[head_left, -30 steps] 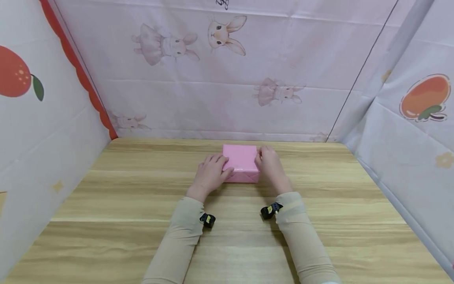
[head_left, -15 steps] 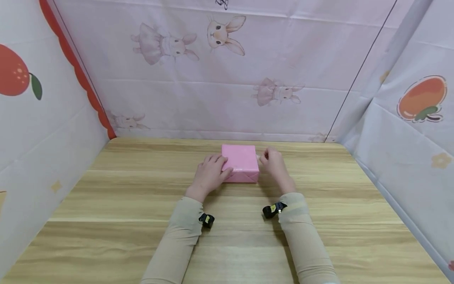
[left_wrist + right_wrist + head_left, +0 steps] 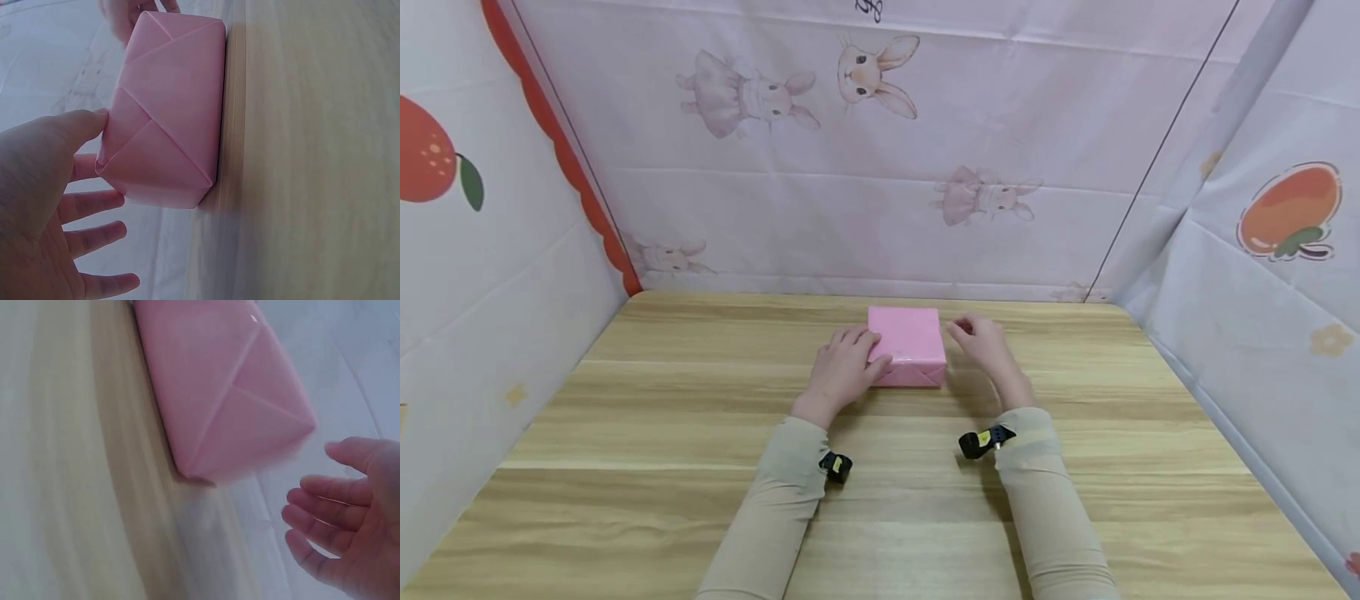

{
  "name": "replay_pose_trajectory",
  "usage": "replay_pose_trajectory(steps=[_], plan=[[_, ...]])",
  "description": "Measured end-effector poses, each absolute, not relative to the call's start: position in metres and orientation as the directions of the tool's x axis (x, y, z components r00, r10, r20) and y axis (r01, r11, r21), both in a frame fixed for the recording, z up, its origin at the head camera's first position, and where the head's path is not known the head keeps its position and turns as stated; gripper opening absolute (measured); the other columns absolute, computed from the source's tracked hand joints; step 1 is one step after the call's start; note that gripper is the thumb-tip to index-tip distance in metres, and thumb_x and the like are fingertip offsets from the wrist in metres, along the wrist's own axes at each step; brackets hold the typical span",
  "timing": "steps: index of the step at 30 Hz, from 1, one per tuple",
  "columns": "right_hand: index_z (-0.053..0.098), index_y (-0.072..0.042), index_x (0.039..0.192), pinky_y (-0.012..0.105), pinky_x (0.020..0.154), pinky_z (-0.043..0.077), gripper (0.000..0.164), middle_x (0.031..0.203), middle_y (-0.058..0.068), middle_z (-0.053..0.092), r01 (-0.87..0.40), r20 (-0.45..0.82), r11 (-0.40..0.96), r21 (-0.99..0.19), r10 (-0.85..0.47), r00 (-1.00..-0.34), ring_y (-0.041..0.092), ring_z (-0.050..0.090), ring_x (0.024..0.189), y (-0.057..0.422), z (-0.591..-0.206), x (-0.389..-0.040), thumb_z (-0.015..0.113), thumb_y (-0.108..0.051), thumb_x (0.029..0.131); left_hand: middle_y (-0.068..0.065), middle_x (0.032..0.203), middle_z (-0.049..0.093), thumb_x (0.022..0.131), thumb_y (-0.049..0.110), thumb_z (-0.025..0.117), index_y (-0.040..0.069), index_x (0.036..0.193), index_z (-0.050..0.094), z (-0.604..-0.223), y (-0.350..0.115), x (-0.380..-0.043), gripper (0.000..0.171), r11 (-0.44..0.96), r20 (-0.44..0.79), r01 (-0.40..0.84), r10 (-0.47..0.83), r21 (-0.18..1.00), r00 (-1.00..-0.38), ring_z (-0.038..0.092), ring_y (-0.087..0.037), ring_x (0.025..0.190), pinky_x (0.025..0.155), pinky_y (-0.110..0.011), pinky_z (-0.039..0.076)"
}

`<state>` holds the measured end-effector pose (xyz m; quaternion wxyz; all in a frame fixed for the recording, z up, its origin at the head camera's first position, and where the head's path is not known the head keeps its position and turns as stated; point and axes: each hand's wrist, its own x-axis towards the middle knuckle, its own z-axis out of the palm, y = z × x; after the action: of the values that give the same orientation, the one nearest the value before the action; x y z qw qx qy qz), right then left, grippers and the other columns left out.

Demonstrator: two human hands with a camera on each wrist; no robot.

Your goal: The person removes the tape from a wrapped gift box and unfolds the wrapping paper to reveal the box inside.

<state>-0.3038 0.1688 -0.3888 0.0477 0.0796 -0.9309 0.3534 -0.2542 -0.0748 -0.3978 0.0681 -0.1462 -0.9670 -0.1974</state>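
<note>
A box wrapped in pink paper (image 3: pixel 907 335) lies on the wooden table, its near side showing diagonal folds. Against its left edge rests my left hand (image 3: pixel 841 368). In the left wrist view the thumb touches the top edge of the box (image 3: pixel 165 94), while the other fingers are spread and fairly straight beside its end. My right hand (image 3: pixel 987 348) is just off the right end, apart from the box. In the right wrist view its fingers (image 3: pixel 319 525) are loosely bent, thumb apart from them, and nothing shows between.
The wood-grain table (image 3: pixel 647 467) runs up to a back cloth (image 3: pixel 820 225) printed with rabbits. Cloth panels with fruit prints stand at left and right. Each wrist bears a small black camera on a strap, over a beige sleeve (image 3: pixel 775 508).
My right hand has moved from the box's right edge outward to the right, its fingers loosening. A pale sliver seen beside its fingertips half a second ago no longer shows. The left hand stays.
</note>
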Motion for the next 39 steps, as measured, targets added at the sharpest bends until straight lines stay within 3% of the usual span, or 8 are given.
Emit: replay_pose_trajectory(steps=[5,12,20,23,27,34,39], plan=[[0.059,0.000,0.130,0.045,0.095,0.053,0.041,0.126,0.020,0.065,-0.199,0.123,0.730,-0.654,-0.157,-0.980,0.034,0.063,0.113,0.158,-0.390,-0.304,0.052,-0.027,0.100,-0.008,0.151,0.043,0.100,0.050,0.045,0.015,0.142,0.049,-0.399,-0.074,-0.254,0.055,0.883,0.179,0.305,0.256,0.356,-0.950,0.038,-0.032,0.140,0.109,-0.056,0.038],[0.068,0.002,0.106,0.043,0.089,0.055,0.023,0.108,0.019,0.071,-0.192,0.185,0.703,-0.684,-0.087,-0.979,0.032,0.066,0.103,0.152,-0.391,-0.303,0.060,-0.017,0.094,-0.009,0.151,0.043,0.100,0.049,0.046,0.014,0.142,0.049,-0.398,-0.075,-0.254,0.055,0.881,0.167,0.295,0.249,0.369,-0.954,0.037,-0.032,0.140,0.111,-0.056,0.037],[0.059,0.000,0.101,0.035,0.078,0.056,0.019,0.106,0.020,0.067,-0.106,0.111,0.601,-0.792,-0.028,-0.993,0.030,0.065,0.098,0.156,-0.396,-0.307,0.060,-0.018,0.094,-0.009,0.151,0.043,0.100,0.049,0.046,0.014,0.142,0.049,-0.396,-0.074,-0.254,0.054,0.886,0.164,0.295,0.251,0.359,-0.954,0.038,-0.032,0.140,0.110,-0.056,0.037],[0.057,0.001,0.104,0.041,0.080,0.058,0.021,0.105,0.019,0.065,-0.070,0.056,0.527,-0.847,-0.042,-0.998,0.032,0.065,0.097,0.158,-0.395,-0.307,0.060,-0.017,0.095,-0.009,0.152,0.041,0.100,0.049,0.046,0.014,0.141,0.050,-0.395,-0.074,-0.254,0.054,0.883,0.166,0.299,0.255,0.361,-0.953,0.037,-0.032,0.140,0.111,-0.056,0.036],[0.053,0.002,0.112,0.050,0.093,0.054,0.026,0.111,0.017,0.062,0.011,-0.044,0.402,-0.916,-0.074,-0.996,0.037,0.063,0.107,0.164,-0.393,-0.305,0.059,-0.017,0.096,-0.011,0.152,0.042,0.098,0.047,0.051,0.009,0.133,0.055,-0.394,-0.074,-0.254,0.051,0.874,0.207,0.349,0.293,0.337,-0.934,0.035,-0.034,0.143,0.116,-0.053,0.033],[0.051,0.002,0.123,0.043,0.095,0.052,0.037,0.112,0.007,0.060,0.105,-0.146,0.276,-0.955,-0.134,-0.980,0.016,0.062,0.095,0.173,-0.390,-0.305,0.060,-0.021,0.096,-0.010,0.133,0.058,0.095,0.048,0.057,0.009,0.116,0.057,-0.391,-0.071,-0.253,0.044,0.871,0.228,0.382,0.322,0.310,-0.919,0.038,-0.034,0.142,0.116,-0.052,0.033],[0.048,0.002,0.131,0.039,0.093,0.052,0.044,0.121,0.012,0.058,0.117,-0.157,0.268,-0.956,-0.133,-0.979,0.013,0.060,0.094,0.173,-0.388,-0.305,0.059,-0.023,0.097,-0.006,0.111,0.062,0.093,0.053,0.056,0.014,0.100,0.057,-0.388,-0.067,-0.250,0.040,0.894,0.244,0.376,0.319,0.245,-0.916,0.049,-0.030,0.129,0.110,-0.051,0.036]])
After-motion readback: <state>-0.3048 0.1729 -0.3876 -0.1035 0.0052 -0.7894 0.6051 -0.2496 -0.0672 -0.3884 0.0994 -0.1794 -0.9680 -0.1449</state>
